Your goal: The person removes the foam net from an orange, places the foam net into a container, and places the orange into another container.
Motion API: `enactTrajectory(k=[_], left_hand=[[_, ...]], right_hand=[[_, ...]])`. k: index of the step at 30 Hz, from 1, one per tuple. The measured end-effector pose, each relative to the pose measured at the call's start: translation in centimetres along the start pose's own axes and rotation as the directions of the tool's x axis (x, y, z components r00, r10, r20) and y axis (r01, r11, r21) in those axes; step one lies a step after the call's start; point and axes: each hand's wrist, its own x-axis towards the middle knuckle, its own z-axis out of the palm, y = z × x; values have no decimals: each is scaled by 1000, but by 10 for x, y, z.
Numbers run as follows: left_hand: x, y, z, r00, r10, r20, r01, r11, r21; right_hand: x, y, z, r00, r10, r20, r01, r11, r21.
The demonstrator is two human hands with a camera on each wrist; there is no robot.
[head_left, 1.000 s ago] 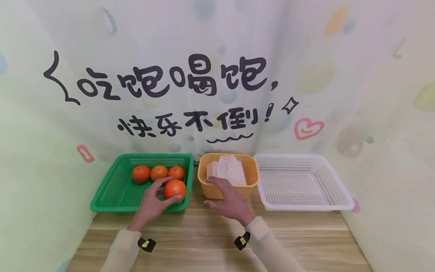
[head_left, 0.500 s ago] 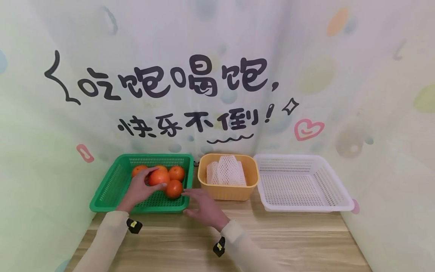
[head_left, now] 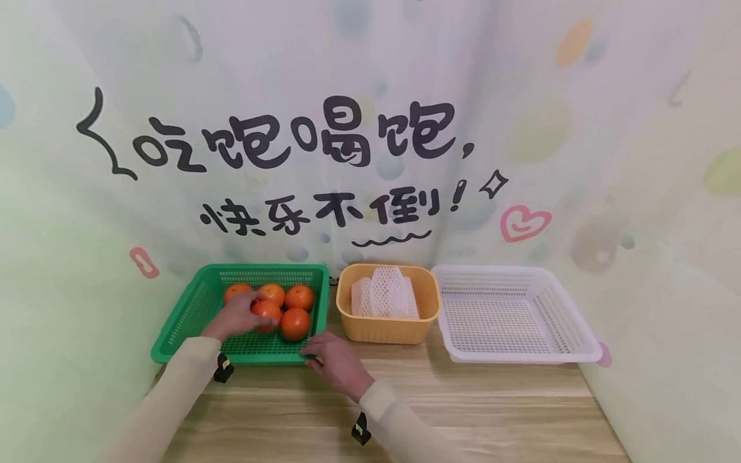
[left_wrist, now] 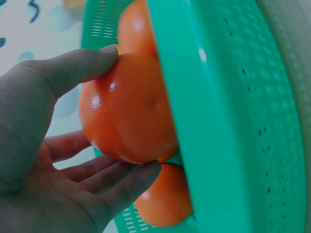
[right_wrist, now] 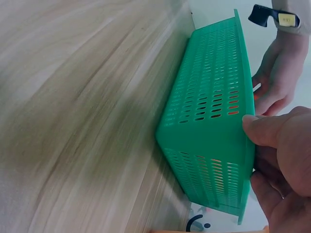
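Observation:
In the head view my left hand (head_left: 237,315) is inside the green basket (head_left: 164,341), around an orange (head_left: 266,314). Up close in the left wrist view, the thumb lies on one side of that glossy orange (left_wrist: 131,109) and the fingers on the other. Beside it sits another orange (head_left: 295,324), and a row of oranges (head_left: 300,298) lies behind. My right hand (head_left: 336,363) holds the basket's front right corner. In the right wrist view its thumb presses the rim (right_wrist: 248,109) and its fingers are at the adjoining side.
A yellow bin (head_left: 388,330) with white foam fruit nets (head_left: 390,292) stands right of the green basket. Farther right is a white basket (head_left: 492,321) with nothing in it. All stand on a wooden table (head_left: 463,411) before a printed curtain (head_left: 579,128).
One orange was put down at the basket's front right. My left hand moved left with another orange and lowered it. My right hand came from the yellow bin to the green basket's corner.

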Motion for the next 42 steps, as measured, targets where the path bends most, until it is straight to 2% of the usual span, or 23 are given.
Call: enactTrajectory(k=[4,9,13,26,35,42], left_hand=[[6,-3,5,998,-27,64,23,998,51],[7,-6,11,996,-40,77,32,994,106],[7,-4,15,994,-63,91,53,992,115],[8,-2,15,995,-45,92,32,990,137],[7,-1,8,996,-35,86,25,993,112],[4,-1,5,996,-61,70,57,996,64]], right_hand=[[1,0,1,1000,12,-3,-12,1000,20],[2,-3,1,1000,20,3,-20,999,41],[2,-5,0,999,31,17,-32,998,46],[3,-6,2,999,43,12,-43,998,49],[4,-4,4,999,32,-19,-31,997,66],[2,-3,3,999,31,-15,-30,998,48]])
